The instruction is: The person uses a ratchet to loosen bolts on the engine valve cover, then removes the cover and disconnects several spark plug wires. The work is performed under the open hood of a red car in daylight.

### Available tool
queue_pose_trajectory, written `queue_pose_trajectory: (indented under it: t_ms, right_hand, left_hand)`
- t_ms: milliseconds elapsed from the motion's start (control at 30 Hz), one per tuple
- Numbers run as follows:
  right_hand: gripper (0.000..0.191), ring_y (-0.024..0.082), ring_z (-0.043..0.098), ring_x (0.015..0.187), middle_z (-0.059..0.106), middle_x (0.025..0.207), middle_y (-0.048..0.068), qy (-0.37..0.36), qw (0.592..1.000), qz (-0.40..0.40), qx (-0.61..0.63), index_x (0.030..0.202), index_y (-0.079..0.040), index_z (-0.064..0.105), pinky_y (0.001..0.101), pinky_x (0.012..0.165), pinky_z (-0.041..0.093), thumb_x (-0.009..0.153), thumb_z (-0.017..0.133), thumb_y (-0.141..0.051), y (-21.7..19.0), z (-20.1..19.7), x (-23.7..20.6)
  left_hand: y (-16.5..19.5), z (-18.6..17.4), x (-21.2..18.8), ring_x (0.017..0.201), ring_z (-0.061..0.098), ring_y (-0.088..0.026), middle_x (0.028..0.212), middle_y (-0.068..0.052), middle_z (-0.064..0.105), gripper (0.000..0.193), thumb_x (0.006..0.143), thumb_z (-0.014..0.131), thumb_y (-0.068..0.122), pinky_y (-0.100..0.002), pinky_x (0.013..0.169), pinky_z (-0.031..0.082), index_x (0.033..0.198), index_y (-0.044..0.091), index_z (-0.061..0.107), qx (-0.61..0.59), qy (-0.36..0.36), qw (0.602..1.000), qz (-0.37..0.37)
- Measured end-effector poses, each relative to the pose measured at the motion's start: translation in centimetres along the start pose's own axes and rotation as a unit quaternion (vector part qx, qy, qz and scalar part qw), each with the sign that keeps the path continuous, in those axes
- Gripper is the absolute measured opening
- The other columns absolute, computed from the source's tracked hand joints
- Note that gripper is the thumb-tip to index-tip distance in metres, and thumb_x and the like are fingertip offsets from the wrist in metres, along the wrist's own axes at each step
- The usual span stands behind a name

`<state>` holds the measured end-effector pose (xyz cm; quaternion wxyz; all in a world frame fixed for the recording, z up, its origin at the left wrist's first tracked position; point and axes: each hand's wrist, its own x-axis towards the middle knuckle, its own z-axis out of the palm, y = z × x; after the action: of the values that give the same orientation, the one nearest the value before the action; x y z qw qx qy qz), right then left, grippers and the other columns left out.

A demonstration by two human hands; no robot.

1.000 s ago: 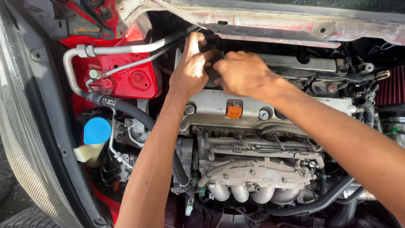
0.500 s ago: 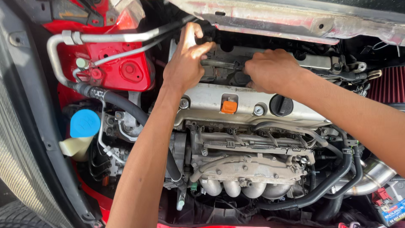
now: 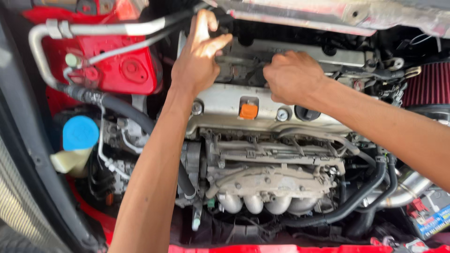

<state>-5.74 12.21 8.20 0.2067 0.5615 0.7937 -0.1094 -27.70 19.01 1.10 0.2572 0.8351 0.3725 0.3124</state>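
I look down into a red car's engine bay. My left hand (image 3: 199,56) reaches to the far top of the silver valve cover (image 3: 225,110), its fingers spread around a dark part by the black hose (image 3: 178,18). My right hand (image 3: 293,77) is curled, knuckles up, over the dark recess in the middle of the cover; what its fingertips grip is hidden. Just below both hands sits an orange dipstick handle (image 3: 248,111), with a black oil filler cap (image 3: 307,114) to its right.
A blue reservoir cap (image 3: 80,132) sits at the left under a silver pipe (image 3: 42,47). Exhaust manifold (image 3: 272,187) lies below the cover. A red cone air filter (image 3: 429,84) is at the right edge, a battery (image 3: 433,213) at the lower right. The raised bonnet edge (image 3: 351,16) overhangs the top.
My right hand has moved apart from the left, down and right onto the middle of the cover. The left hand stays near the hose. The camera has come closer.
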Motion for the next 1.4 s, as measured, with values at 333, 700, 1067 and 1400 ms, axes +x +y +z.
queue_pose_trajectory:
  t_ms: [333,700,1067,1400]
  right_hand:
    - [0.022,0.038,0.074,0.078,0.074,0.082,0.018,0.071,0.997,0.027,-0.014,0.098,-0.012,0.076,0.0481,0.073,0.060,0.098,0.065,-0.031,1.4,-0.2,-2.6]
    - [0.024,0.030,0.072,0.098,0.075,0.097,0.006,-0.066,0.989,0.018,-0.128,0.112,-0.037,0.077,0.0435,0.080,0.059,0.091,0.067,-0.039,6.0,0.3,-6.1]
    - [0.033,0.033,0.071,0.097,0.074,0.101,0.011,-0.074,0.992,0.006,-0.102,0.117,-0.021,0.073,0.0446,0.079,0.058,0.089,0.070,-0.040,7.0,2.7,-5.1]
    - [0.034,0.036,0.069,0.101,0.071,0.103,0.014,-0.075,0.995,-0.025,-0.064,0.095,-0.005,0.072,0.0450,0.083,0.057,0.074,0.083,-0.029,7.4,4.3,-4.2]
  left_hand:
    - [0.4,-0.4,0.5,0.092,0.068,-0.021,0.121,-0.009,0.043,0.058,0.065,0.064,-0.022,-0.036,0.073,0.055,0.110,0.012,0.076,-0.003,0.015,1.000,-0.001]
    - [0.5,-0.6,0.2,0.095,0.070,-0.020,0.127,-0.009,0.043,0.063,0.065,0.064,-0.020,-0.036,0.073,0.055,0.117,0.013,0.077,0.026,0.009,1.000,-0.001]
    - [0.4,-0.5,0.0,0.092,0.072,-0.019,0.131,-0.011,0.045,0.063,0.070,0.056,-0.023,-0.036,0.072,0.056,0.117,0.012,0.078,0.032,-0.008,0.999,-0.027]
    - [0.4,-0.4,0.1,0.097,0.071,-0.024,0.137,-0.013,0.045,0.061,0.076,0.058,-0.018,-0.040,0.077,0.056,0.122,0.015,0.079,0.072,-0.012,0.997,-0.023]
